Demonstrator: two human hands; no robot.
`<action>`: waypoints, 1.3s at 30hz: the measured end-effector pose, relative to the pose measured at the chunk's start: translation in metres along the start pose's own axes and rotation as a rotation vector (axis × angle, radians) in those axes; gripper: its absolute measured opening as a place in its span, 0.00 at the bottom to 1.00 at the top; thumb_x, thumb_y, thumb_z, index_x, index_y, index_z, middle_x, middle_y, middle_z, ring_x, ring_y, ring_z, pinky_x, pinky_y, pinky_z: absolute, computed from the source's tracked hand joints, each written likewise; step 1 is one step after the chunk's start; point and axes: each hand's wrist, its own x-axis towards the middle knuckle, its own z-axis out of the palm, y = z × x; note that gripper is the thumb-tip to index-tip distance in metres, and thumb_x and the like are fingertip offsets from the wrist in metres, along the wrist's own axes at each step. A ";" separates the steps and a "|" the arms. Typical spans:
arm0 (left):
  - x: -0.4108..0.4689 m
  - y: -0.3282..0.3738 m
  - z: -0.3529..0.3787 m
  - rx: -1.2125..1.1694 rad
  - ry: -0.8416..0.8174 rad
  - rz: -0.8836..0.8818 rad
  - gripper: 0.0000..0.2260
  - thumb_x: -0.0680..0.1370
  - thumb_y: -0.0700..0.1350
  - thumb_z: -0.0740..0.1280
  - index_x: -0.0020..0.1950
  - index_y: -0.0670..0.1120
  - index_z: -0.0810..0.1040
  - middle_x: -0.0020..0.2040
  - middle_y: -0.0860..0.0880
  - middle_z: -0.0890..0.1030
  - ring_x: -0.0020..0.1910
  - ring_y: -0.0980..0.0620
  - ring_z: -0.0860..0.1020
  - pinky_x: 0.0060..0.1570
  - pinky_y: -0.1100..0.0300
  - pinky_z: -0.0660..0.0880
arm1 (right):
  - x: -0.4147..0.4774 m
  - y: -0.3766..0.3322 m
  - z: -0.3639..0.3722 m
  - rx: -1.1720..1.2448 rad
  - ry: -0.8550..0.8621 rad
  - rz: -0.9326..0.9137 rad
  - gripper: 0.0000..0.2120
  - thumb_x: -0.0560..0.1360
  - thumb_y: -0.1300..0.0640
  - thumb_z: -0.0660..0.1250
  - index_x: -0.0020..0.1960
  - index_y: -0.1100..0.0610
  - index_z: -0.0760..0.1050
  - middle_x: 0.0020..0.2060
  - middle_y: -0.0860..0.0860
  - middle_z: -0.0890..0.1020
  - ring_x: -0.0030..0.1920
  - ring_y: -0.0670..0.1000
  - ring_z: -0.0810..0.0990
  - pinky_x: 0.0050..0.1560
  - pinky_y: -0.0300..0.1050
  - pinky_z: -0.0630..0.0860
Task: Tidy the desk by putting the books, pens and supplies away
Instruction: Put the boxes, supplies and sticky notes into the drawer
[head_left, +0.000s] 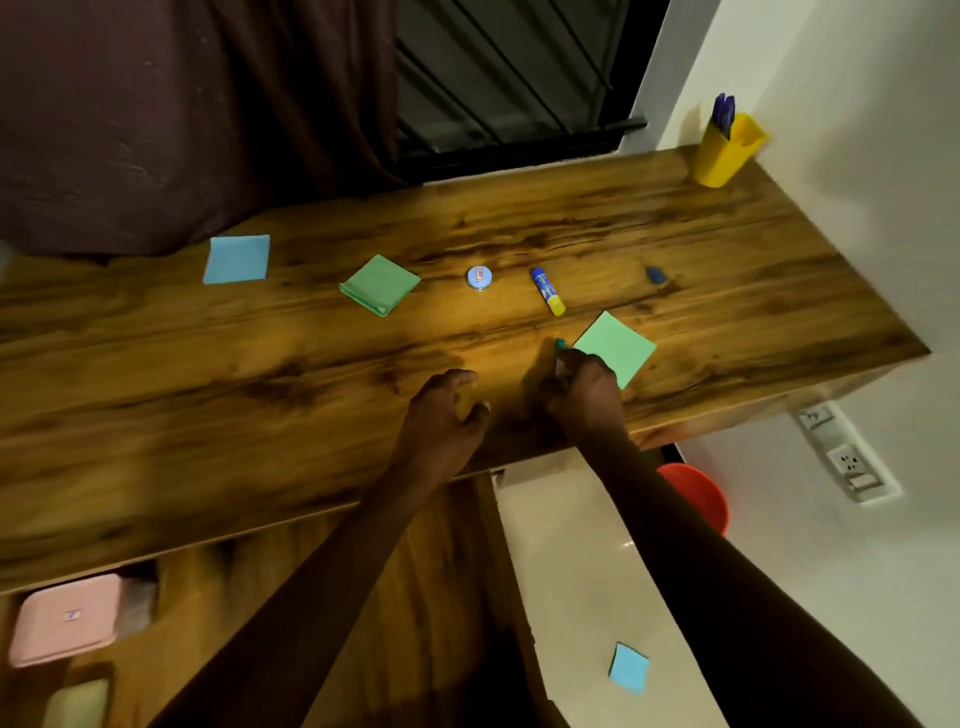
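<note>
Two green square paper pads (380, 285) (615, 347); two blue square paper pads (237, 259) (629, 667), 10 and 5 o'clock; one blue-yellow glue stick (547, 291); one round blue tin (479, 278); one yellow plastic cup (727, 153).

A: What does the right hand (582, 379) grip?
B: A small teal-tipped object (560, 343); fingers hide all but the tip.
A: And the small blue lump (655, 274) on the brown wooden desk (208, 389)?
B: Too blurred to name. The small round blue tin (479, 278) has an unreadable label.
</note>
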 end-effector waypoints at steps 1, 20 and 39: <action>0.007 0.001 0.003 0.015 0.001 0.006 0.20 0.78 0.50 0.70 0.70 0.51 0.75 0.67 0.52 0.78 0.61 0.53 0.79 0.59 0.55 0.78 | 0.009 0.002 0.002 -0.088 -0.013 -0.022 0.16 0.77 0.52 0.69 0.61 0.59 0.78 0.54 0.60 0.83 0.53 0.61 0.82 0.53 0.51 0.78; 0.209 0.016 0.052 0.545 0.081 0.161 0.27 0.80 0.42 0.67 0.78 0.46 0.65 0.78 0.44 0.66 0.75 0.41 0.66 0.72 0.49 0.67 | 0.001 0.011 0.006 -0.195 -0.146 -0.169 0.24 0.78 0.55 0.71 0.71 0.55 0.70 0.58 0.57 0.82 0.56 0.59 0.83 0.52 0.54 0.83; -0.084 -0.083 -0.100 0.053 0.200 0.087 0.16 0.70 0.42 0.74 0.57 0.51 0.80 0.53 0.55 0.82 0.49 0.58 0.81 0.50 0.67 0.76 | -0.146 -0.065 0.068 0.523 -0.301 -0.054 0.05 0.74 0.56 0.77 0.50 0.50 0.85 0.45 0.42 0.87 0.48 0.41 0.85 0.52 0.43 0.82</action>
